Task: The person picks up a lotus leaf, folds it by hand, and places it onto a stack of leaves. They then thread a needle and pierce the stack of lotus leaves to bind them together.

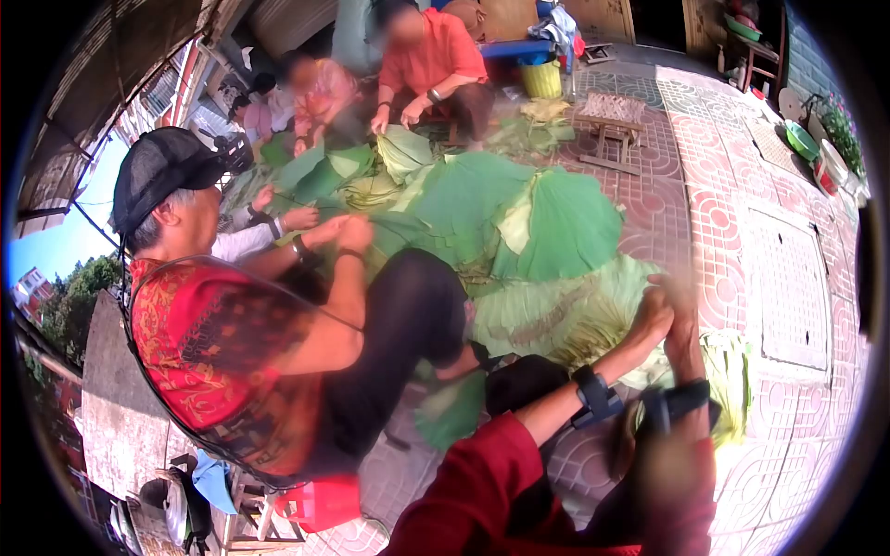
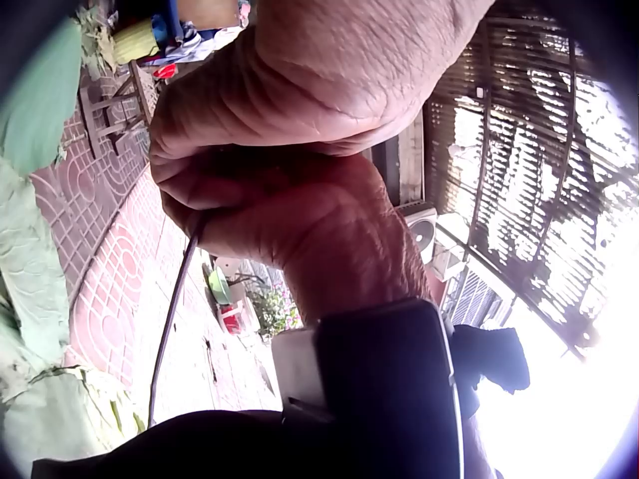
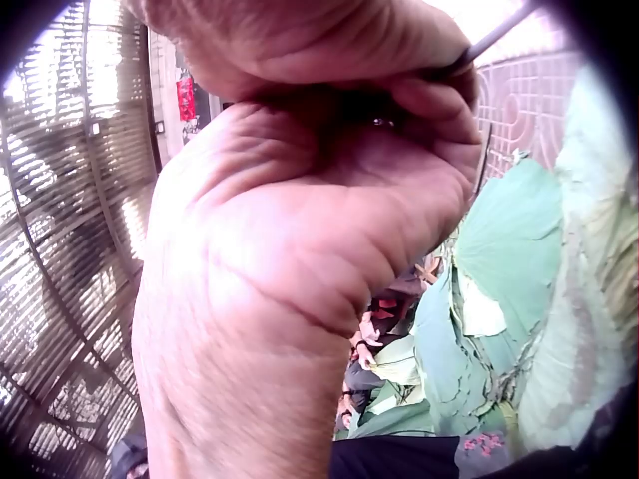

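The head view looks forward and down from my head, its wide round field placing my left grip and right grip at lower right. The left wrist view sits very near, skin filling its middle, and lies on its side, upward running right. The right wrist view, equally near, lies the opposite way. All three share the broad green leaves; head and left wrist share the yellow-green ribbed bin; both wrists share the brown slatted roof.

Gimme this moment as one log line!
left hand: curled against right hand | thin strand: gripped between them | green leaves: heaped in front | person in black cap: seated left
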### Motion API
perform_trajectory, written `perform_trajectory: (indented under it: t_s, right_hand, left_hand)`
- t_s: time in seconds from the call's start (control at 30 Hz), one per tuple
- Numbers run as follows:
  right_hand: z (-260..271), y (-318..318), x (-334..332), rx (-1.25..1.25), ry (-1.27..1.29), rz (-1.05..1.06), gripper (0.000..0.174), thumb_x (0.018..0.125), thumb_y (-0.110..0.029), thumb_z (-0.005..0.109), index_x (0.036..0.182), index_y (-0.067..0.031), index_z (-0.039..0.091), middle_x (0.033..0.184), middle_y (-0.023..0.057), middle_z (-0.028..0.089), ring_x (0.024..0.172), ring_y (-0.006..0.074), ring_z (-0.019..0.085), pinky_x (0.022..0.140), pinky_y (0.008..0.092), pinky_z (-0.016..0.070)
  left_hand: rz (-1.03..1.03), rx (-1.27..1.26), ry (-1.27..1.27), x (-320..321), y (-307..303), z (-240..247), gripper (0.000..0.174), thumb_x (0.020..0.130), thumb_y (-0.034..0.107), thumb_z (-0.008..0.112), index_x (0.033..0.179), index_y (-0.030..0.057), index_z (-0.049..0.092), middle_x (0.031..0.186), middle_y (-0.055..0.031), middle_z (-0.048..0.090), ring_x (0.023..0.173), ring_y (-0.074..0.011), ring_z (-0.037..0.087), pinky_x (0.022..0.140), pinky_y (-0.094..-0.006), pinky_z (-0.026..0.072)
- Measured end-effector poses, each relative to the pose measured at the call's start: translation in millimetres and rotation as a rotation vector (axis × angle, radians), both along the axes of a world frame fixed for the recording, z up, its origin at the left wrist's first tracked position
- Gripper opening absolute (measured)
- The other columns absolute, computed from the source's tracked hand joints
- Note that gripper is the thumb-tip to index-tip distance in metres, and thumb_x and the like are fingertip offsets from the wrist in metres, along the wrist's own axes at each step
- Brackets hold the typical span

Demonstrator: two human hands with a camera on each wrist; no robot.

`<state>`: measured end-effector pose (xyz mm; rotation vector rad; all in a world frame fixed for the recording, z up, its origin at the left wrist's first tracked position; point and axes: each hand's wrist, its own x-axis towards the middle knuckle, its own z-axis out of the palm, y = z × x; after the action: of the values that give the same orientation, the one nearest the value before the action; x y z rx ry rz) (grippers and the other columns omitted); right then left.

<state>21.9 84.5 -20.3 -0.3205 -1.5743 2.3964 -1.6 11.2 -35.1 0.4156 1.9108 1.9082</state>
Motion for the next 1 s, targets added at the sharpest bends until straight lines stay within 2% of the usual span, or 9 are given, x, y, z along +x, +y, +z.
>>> perform_trajectory:
  t_s: [0.13, 0.3, 0.4, 0.5, 0.63, 0.7, 0.8, 0.93, 1.0]
  right_hand:
    - [11.8, -2.5, 4.2, 0.001, -0.029, 0.014, 0.032, 0.09, -0.026, 0.046, 0.092, 0.0007, 0.063, 0.078, 0.0037, 0.058, 0.073, 0.0126, 0.053, 0.07, 0.0249, 0.043]
    - [2.3, 1.7, 0.7, 0.008, -0.043, -0.004, 0.032, 0.09, -0.027, 0.047, 0.093, 0.001, 0.063, 0.079, 0.0054, 0.059, 0.074, 0.0136, 0.054, 0.07, 0.0258, 0.0437]
    - [4.8, 0.1, 1.0, 0.002, -0.016, 0.003, 0.032, 0.09, -0.027, 0.047, 0.093, 0.001, 0.063, 0.079, 0.0057, 0.06, 0.075, 0.0137, 0.055, 0.071, 0.0258, 0.0438]
    - [10.2, -2.5, 3.7, 0.007, 0.014, -0.007, 0.033, 0.09, -0.028, 0.047, 0.093, 0.001, 0.063, 0.08, 0.0056, 0.06, 0.075, 0.0136, 0.055, 0.072, 0.0258, 0.0439]
    - [2.0, -1.0, 0.5, 0.04, 0.042, -0.031, 0.034, 0.09, -0.028, 0.047, 0.093, 0.0013, 0.063, 0.08, 0.0056, 0.06, 0.075, 0.0135, 0.055, 0.072, 0.0258, 0.0441]
    - [0.3, -0.5, 0.2, 0.018, 0.018, -0.029, 0.034, 0.09, -0.028, 0.047, 0.093, 0.0014, 0.063, 0.079, 0.0055, 0.06, 0.075, 0.0134, 0.055, 0.072, 0.0259, 0.0441]
    - [-0.8, 0.2, -0.5, 0.024, 0.021, -0.017, 0.034, 0.09, -0.028, 0.048, 0.094, 0.0015, 0.063, 0.08, 0.0056, 0.061, 0.075, 0.0133, 0.055, 0.072, 0.026, 0.0441]
    - [1.8, 0.5, 0.4, 0.026, -0.019, -0.008, 0.034, 0.09, -0.028, 0.047, 0.095, 0.0013, 0.063, 0.081, 0.0059, 0.061, 0.076, 0.0137, 0.056, 0.073, 0.0263, 0.0442]
    - [-0.3, 3.7, -1.1, 0.027, -0.007, 0.012, 0.035, 0.089, -0.029, 0.047, 0.095, 0.0013, 0.063, 0.081, 0.0064, 0.061, 0.076, 0.0143, 0.056, 0.073, 0.0266, 0.0443]
  left_hand:
    - [0.17, 0.089, 0.257, 3.7, 5.9, -13.6, 0.031, 0.095, 0.024, 0.04, 0.09, -0.0039, 0.052, 0.076, -0.0104, 0.055, 0.066, -0.0183, 0.054, 0.055, -0.0337, 0.0425]
    - [0.031, 0.003, 0.154, -0.1, 1.7, 3.2, 0.031, 0.095, 0.024, 0.04, 0.09, -0.0039, 0.052, 0.074, -0.0091, 0.055, 0.064, -0.0164, 0.054, 0.053, -0.0324, 0.042]
    - [0.038, 0.051, 0.237, -0.3, 1.3, 4.5, 0.031, 0.095, 0.024, 0.04, 0.089, -0.004, 0.052, 0.073, -0.0087, 0.054, 0.064, -0.016, 0.054, 0.052, -0.033, 0.0416]
    - [0.049, -0.014, 0.125, 3.1, -0.5, 10.6, 0.03, 0.095, 0.023, 0.04, 0.089, -0.0035, 0.051, 0.075, -0.0087, 0.054, 0.066, -0.016, 0.053, 0.053, -0.033, 0.0412]
    - [0.053, 0.11, 0.141, 3.4, -1.9, -0.3, 0.015, 0.083, 0.012, 0.046, 0.085, -0.0031, 0.047, 0.08, -0.0145, 0.05, 0.075, -0.0265, 0.051, 0.064, -0.0374, 0.0422]
    - [-0.061, 0.059, 0.046, -2.0, -4.6, -0.4, 0.016, 0.082, 0.012, 0.047, 0.088, -0.0023, 0.045, 0.086, -0.014, 0.048, 0.079, -0.0249, 0.048, 0.067, -0.0367, 0.0416]
    - [-0.007, 0.085, 0.066, -6.1, 3.9, -26.9, 0.016, 0.08, 0.011, 0.048, 0.089, -0.0008, 0.041, 0.091, -0.0137, 0.043, 0.082, -0.0221, 0.044, 0.068, -0.0385, 0.0397]
    - [-0.166, -0.049, 0.089, -22.6, 11.9, -71.8, 0.033, 0.09, 0.019, 0.046, 0.115, -0.0033, 0.043, 0.122, -0.018, 0.043, 0.114, -0.0231, 0.041, 0.092, -0.0342, 0.0365]
    - [-0.253, 0.036, 0.096, -25.8, 14.7, -115.5, 0.045, 0.095, 0.026, 0.042, 0.13, -0.0022, 0.036, 0.138, -0.0168, 0.033, 0.129, -0.0214, 0.029, 0.104, -0.0313, 0.0263]
